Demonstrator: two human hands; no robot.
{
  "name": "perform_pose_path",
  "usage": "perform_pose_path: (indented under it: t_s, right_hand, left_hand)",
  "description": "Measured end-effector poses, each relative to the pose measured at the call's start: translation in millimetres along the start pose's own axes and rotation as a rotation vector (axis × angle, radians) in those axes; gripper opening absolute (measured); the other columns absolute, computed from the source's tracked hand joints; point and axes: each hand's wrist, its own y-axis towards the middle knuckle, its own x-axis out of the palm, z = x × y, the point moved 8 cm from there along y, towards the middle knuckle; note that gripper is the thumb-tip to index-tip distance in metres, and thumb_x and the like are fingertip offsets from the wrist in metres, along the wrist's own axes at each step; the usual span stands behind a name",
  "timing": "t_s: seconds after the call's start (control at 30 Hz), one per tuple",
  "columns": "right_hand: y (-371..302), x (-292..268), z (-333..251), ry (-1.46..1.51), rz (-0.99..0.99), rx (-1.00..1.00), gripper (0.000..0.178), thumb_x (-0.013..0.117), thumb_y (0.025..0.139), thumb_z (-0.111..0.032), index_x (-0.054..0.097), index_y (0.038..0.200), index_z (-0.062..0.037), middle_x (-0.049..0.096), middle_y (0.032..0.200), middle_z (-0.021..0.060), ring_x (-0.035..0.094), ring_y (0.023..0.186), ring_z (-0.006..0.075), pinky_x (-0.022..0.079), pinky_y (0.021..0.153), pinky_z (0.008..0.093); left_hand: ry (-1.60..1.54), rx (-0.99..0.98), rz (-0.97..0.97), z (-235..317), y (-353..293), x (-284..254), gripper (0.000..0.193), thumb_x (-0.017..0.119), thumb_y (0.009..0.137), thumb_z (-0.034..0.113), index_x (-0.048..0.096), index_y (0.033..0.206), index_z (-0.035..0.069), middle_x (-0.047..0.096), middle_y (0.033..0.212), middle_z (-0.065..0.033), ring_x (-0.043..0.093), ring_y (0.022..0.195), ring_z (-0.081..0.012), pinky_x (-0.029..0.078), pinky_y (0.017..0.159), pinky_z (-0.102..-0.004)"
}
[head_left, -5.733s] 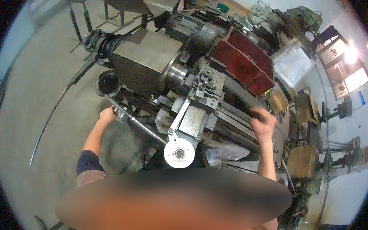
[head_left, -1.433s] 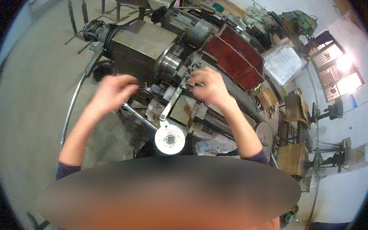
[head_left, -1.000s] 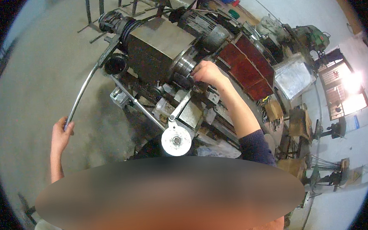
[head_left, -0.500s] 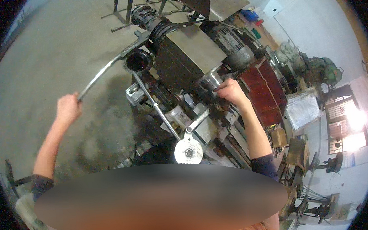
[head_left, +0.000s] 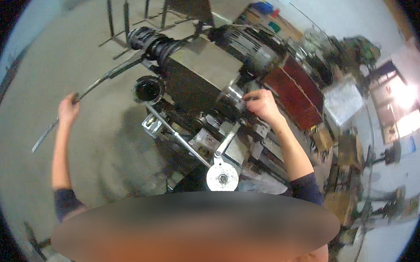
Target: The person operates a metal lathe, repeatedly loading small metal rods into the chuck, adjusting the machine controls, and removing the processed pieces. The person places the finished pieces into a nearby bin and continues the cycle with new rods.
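Observation:
My left hand (head_left: 69,110) is closed round a long metal lever (head_left: 91,86), which slopes from the machine out over the floor; its free end sticks out past my fist. At the front of the machine's box-shaped head (head_left: 202,67) is a shiny metal cylinder (head_left: 234,95). My right hand (head_left: 264,107) is at its right edge with thumb and fingers drawn together. Whatever lies between those fingertips is too small and blurred to make out. Nearer to me, a round white disc (head_left: 229,182) with a crank arm sits on the machine, and a dark round cup (head_left: 149,89) lies left of the head.
A dark red cabinet (head_left: 293,91) and a silvery sheet-covered box (head_left: 344,102) stand to the right. Behind the machine are a motor (head_left: 248,46) and metal-legged stands (head_left: 127,21). Grey concrete floor (head_left: 33,107) spreads to the left; a bright window (head_left: 401,104) is far right.
The view has shifted, so the machine sits further left. My left hand has slid up the lever from its end, leaving a length showing beyond the fist. My right hand stays by the cylinder.

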Motion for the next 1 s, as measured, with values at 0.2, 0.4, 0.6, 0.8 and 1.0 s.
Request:
perform_pose_path:
  t_s: [0.2, 0.4, 0.6, 0.8, 1.0]
  right_hand:
    - [-112.9, -79.7, 46.3, 0.238, 0.353, 0.137, 0.034, 0.056, 0.058, -0.015, 0.064, 0.088, -0.0011, 0.062, 0.070, 0.0098, 0.057, 0.064, 0.0131, 0.046, 0.063, 0.0254]
    - [-289.6, -119.1, 157.5, 0.103, 0.455, 0.553, 0.024, 0.052, 0.062, -0.007, 0.065, 0.081, 0.0001, 0.060, 0.063, 0.0073, 0.052, 0.054, 0.0137, 0.042, 0.054, 0.0258]
    - [-452.1, -125.4, 256.0, -0.226, 0.465, 0.779, 0.024, 0.050, 0.063, -0.010, 0.066, 0.078, 0.0004, 0.060, 0.061, 0.0141, 0.058, 0.055, 0.0188, 0.045, 0.054, 0.0288]
    - [-617.9, -98.6, 378.4, -0.516, -0.005, 1.320, 0.052, 0.056, 0.067, -0.021, 0.051, 0.117, -0.0109, 0.059, 0.101, 0.0195, 0.055, 0.096, 0.0363, 0.043, 0.083, 0.0421]
    - [-671.8, -91.2, 423.9, -0.618, 0.114, 1.316, 0.038, 0.049, 0.071, -0.022, 0.055, 0.103, -0.0041, 0.058, 0.096, 0.0232, 0.056, 0.091, 0.0386, 0.043, 0.078, 0.0453]
  left_hand:
    - [-0.488, -0.177, -0.363, 120.7, -78.2, 179.8, 0.035, 0.062, 0.074, 0.027, 0.059, 0.098, 0.001, 0.063, 0.086, -0.0166, 0.061, 0.079, -0.0283, 0.047, 0.070, -0.0358]
    - [0.033, 0.209, -0.640, 188.1, -98.4, 270.4, 0.020, 0.063, 0.067, 0.021, 0.062, 0.078, 0.005, 0.062, 0.078, -0.0153, 0.060, 0.078, -0.0320, 0.047, 0.071, -0.0413]
    - [0.141, 0.421, -0.500, 179.0, -71.0, 249.8, 0.015, 0.054, 0.072, 0.016, 0.061, 0.081, 0.006, 0.063, 0.078, -0.0133, 0.061, 0.072, -0.0289, 0.048, 0.063, -0.0400]
    - [-0.571, -0.120, -0.556, 163.1, -89.0, 180.4, 0.037, 0.056, 0.081, 0.026, 0.055, 0.104, -0.003, 0.061, 0.071, -0.0120, 0.059, 0.055, -0.0178, 0.048, 0.050, -0.0304]
    - [-0.906, -0.592, -0.475, 189.1, -93.0, 150.8, 0.044, 0.054, 0.084, 0.035, 0.054, 0.098, -0.006, 0.059, 0.066, -0.0102, 0.057, 0.049, -0.0137, 0.043, 0.042, -0.0253]
